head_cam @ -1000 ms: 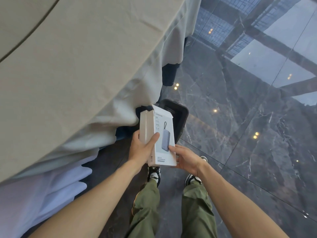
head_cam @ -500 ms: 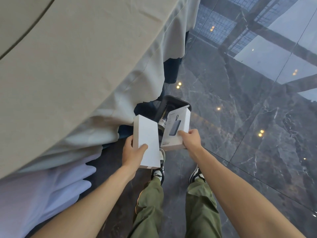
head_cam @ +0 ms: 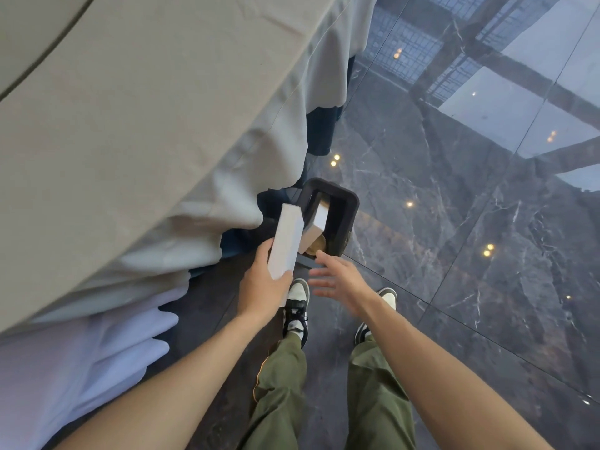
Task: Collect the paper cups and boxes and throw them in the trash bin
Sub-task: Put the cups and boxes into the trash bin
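Observation:
A black rectangular trash bin [head_cam: 351,203] stands on the floor beside the draped table. Inside it a white box [head_cam: 316,222] leans on end, with a tan round thing [head_cam: 316,244] under it, perhaps a cup. My left hand [head_cam: 263,287] grips a second white box [head_cam: 287,243], tilted with its top edge at the bin's near-left rim. Just in front of the bin, my right hand [head_cam: 339,280] is open with fingers spread, holding nothing.
A table with a beige cloth [head_cam: 136,125] and a white underskirt [head_cam: 81,352] fills the left side. The floor is dark polished marble [head_cam: 454,254]. My feet in grey-and-white sneakers [head_cam: 297,306] stand right behind the bin.
My right hand let go of the printed box, which now rests in the bin, and pulled back open. My left hand moved its white box up to the bin's rim.

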`<action>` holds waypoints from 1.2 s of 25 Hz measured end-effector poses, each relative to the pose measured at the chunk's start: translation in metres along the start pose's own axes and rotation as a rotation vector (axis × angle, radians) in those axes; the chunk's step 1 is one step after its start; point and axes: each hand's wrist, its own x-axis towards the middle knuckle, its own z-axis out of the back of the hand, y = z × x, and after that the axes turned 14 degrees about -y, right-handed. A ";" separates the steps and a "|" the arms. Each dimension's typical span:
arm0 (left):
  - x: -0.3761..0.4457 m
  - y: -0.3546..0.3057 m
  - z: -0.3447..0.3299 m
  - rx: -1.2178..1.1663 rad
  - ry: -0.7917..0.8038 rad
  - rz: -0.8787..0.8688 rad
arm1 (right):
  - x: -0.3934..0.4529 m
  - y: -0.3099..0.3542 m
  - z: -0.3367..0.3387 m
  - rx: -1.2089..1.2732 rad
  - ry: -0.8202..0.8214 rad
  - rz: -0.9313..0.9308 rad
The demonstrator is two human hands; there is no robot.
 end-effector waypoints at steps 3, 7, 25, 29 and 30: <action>-0.010 -0.010 -0.008 0.147 0.043 -0.206 | -0.019 0.000 -0.002 0.155 0.251 0.001; -0.017 -0.019 -0.016 0.258 0.117 -0.281 | -0.017 -0.002 -0.003 0.152 0.170 0.080; -0.005 -0.033 -0.021 0.074 -0.003 -0.233 | -0.008 0.008 0.028 0.221 0.003 0.159; 0.009 -0.040 -0.017 0.061 0.005 0.037 | -0.010 0.012 0.035 0.196 0.117 0.170; 0.010 -0.041 -0.018 0.056 0.061 0.085 | -0.012 0.013 0.035 0.197 0.153 0.165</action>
